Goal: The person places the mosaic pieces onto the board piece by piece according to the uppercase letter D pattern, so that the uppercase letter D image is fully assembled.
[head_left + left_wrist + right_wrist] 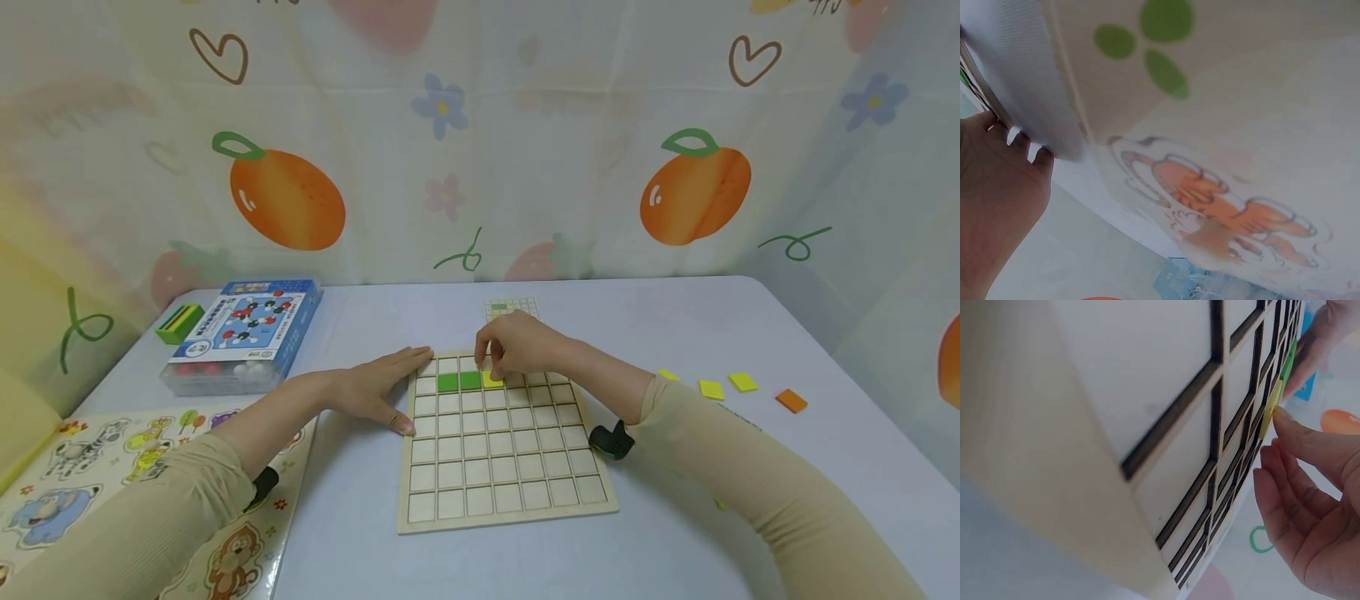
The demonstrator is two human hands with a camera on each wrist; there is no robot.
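A wooden grid board [450, 527] lies on the table, with two green tiles [458, 382] and a yellow tile [492, 380] side by side in one upper row. My right hand [521, 343] is over the board's top rows. In the right wrist view its thumb [1297, 434] touches the yellow tile [1271, 411], while the other fingers bend loosely below, apart from it. Spread out, my left hand [378, 390] rests along the board's left edge, thumb lower down and fingertips near the top corner. The left wrist view shows its fingertips at the board's side.
Behind the board lies a small grid pattern card [512, 307]. Loose yellow tiles [711, 389] and an orange tile [791, 401] lie to the right. At left are a boxed molecule set [243, 333], a green block stack [180, 323] and an animal picture board [90, 467].
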